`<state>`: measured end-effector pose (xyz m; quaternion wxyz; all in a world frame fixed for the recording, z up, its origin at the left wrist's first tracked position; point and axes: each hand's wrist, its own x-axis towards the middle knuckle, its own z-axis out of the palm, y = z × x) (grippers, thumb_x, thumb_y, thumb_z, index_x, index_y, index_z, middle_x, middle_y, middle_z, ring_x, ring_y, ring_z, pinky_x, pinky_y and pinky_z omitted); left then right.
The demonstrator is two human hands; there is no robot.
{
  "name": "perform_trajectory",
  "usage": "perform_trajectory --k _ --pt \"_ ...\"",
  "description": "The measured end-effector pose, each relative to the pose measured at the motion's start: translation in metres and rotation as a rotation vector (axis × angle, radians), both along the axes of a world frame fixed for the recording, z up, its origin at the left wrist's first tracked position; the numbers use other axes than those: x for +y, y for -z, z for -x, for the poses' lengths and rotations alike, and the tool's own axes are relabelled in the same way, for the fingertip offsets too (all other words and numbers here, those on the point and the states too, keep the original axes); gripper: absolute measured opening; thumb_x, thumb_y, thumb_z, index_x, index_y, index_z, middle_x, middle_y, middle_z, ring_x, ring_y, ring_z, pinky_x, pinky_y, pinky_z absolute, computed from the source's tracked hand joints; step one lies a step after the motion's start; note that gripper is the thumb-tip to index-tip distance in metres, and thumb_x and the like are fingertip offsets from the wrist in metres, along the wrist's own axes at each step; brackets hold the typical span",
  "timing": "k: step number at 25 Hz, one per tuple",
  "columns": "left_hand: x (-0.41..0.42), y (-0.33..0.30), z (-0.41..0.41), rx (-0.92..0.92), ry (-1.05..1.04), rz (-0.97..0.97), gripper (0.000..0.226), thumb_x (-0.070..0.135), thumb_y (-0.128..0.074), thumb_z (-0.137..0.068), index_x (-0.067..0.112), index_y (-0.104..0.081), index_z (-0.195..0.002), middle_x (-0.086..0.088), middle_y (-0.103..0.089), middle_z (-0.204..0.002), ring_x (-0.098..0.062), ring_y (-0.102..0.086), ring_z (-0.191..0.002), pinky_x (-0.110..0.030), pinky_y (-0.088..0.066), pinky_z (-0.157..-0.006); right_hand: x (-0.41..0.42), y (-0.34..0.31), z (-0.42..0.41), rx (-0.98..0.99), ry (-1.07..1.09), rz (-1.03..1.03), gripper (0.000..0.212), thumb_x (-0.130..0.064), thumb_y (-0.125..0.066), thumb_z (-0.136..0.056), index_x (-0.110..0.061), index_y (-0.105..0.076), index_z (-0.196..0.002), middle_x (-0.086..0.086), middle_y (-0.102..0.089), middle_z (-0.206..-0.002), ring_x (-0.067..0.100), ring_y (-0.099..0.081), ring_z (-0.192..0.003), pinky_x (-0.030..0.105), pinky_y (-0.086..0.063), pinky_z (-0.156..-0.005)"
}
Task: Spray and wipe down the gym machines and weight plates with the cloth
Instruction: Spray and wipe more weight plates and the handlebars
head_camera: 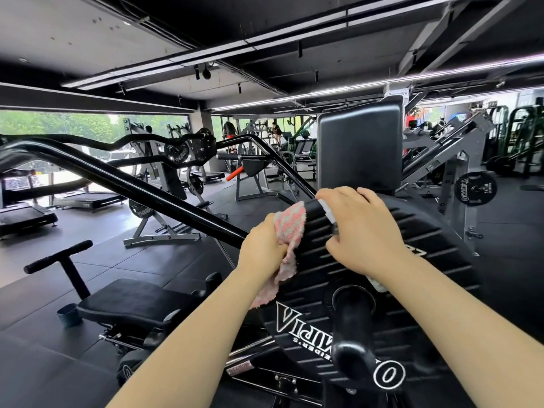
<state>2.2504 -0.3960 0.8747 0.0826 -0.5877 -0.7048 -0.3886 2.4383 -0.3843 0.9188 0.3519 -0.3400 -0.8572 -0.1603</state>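
Seat pad (132,301): black, near left, low on the machine frame; a T-shaped black handle (59,257) stands just left of it.
Frame bar (141,189): glossy black tube, slanting from far left down to the centre, ending beside the left hand.
Left hand (262,248): fingers curled round the cloth, bunching it against the left rim of the weight plate.
Cloth (287,231): pink and grey, fluffy; upper part on the plate's edge, loose end hanging below the hand.
Weight plate (382,304): large, black, ribbed, white lettering, mounted on a black peg, near centre-right.
Right hand (362,231): on the plate's upper rim, fingers curled round a white spray bottle (328,212), mostly hidden.
Back pad (360,148): black, upright, just beyond the plate.
Second plate (475,188): far right, on a grey machine.
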Motion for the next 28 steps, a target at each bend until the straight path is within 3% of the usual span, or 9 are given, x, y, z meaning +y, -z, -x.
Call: perform_trajectory --k 4,8,11,16,19,22,25,28 --pt "0.012 -0.031 -0.036 0.160 -0.072 0.037 0.050 0.003 -0.062 -0.075 0.010 -0.046 -0.122 -0.010 -0.060 -0.111 -0.031 -0.058 -0.104 -0.039 -0.047 -0.081 -0.009 -0.008 -0.016 0.070 0.149 -0.036 0.055 -0.004 -0.062 -0.063 -0.014 -0.050 -0.115 0.002 -0.061 -0.098 0.028 -0.055 -0.103 0.039 -0.031 -0.104" --pt "0.023 -0.053 -0.057 0.312 0.023 0.042 0.031 0.009 -0.055 -0.081 0.008 -0.049 -0.112 -0.011 -0.061 -0.109 -0.032 -0.058 -0.101 -0.037 -0.044 -0.076 0.007 -0.013 -0.006 0.057 0.016 0.011 0.057 -0.010 -0.059 -0.066 -0.018 -0.049 -0.122 0.003 -0.059 -0.113 0.027 -0.047 -0.118 0.035 -0.025 -0.105" --pt "0.021 -0.057 -0.050 0.314 0.074 0.064 0.026 0.018 -0.050 -0.087 0.013 -0.048 -0.112 -0.006 -0.061 -0.110 -0.029 -0.059 -0.100 -0.034 -0.041 -0.071 0.017 0.000 -0.005 0.136 -0.070 0.010 0.058 -0.013 -0.061 -0.061 -0.022 -0.052 -0.117 -0.003 -0.062 -0.103 0.024 -0.053 -0.105 0.029 -0.028 -0.091" --pt "0.012 -0.045 -0.032 0.197 0.115 0.061 0.031 0.025 -0.055 -0.085 0.017 -0.050 -0.114 -0.001 -0.062 -0.111 -0.026 -0.057 -0.103 -0.035 -0.044 -0.078 0.018 -0.001 -0.007 0.162 -0.133 -0.014 0.056 -0.022 -0.053 -0.060 -0.018 -0.053 -0.116 -0.001 -0.064 -0.099 0.026 -0.055 -0.097 0.032 -0.032 -0.085" --pt "0.011 -0.035 -0.023 0.115 0.132 0.019 0.032 0.025 -0.058 -0.082 0.018 -0.050 -0.113 0.001 -0.064 -0.108 -0.026 -0.058 -0.099 -0.033 -0.042 -0.076 0.020 0.001 -0.008 0.152 -0.149 0.000 0.060 -0.025 -0.051 -0.059 -0.017 -0.054 -0.119 0.005 -0.059 -0.127 0.027 -0.054 -0.113 0.034 -0.034 -0.092" --pt "0.004 -0.007 0.000 0.012 0.147 0.055 0.046 0.039 -0.060 -0.079 0.017 -0.050 -0.118 0.006 -0.058 -0.108 -0.021 -0.057 -0.101 -0.028 -0.039 -0.077 0.024 0.002 -0.011 0.110 -0.137 0.035 0.063 -0.017 -0.060 -0.064 -0.017 -0.049 -0.126 0.009 -0.029 -0.153 0.026 -0.032 -0.138 0.037 -0.025 -0.107" --pt "-0.008 0.028 0.015 -0.240 0.168 0.006 0.071 0.052 -0.051 -0.069 0.017 -0.050 -0.130 0.012 -0.050 -0.117 -0.008 -0.049 -0.108 -0.009 -0.034 -0.081 0.023 0.001 -0.010 0.090 -0.134 0.047 0.067 -0.012 -0.064 -0.064 -0.016 -0.048 -0.128 0.008 -0.021 -0.156 0.026 -0.020 -0.144 0.036 -0.019 -0.111" --pt "-0.016 0.047 0.010 -0.415 0.161 -0.071 0.061 0.039 -0.053 -0.075 0.015 -0.048 -0.131 0.022 -0.048 -0.111 0.006 -0.049 -0.098 0.007 -0.028 -0.072 0.020 -0.002 -0.010 0.083 -0.149 0.079 0.069 -0.012 -0.064 -0.065 -0.015 -0.047 -0.131 0.008 -0.029 -0.153 0.024 -0.023 -0.143 0.031 -0.015 -0.111"
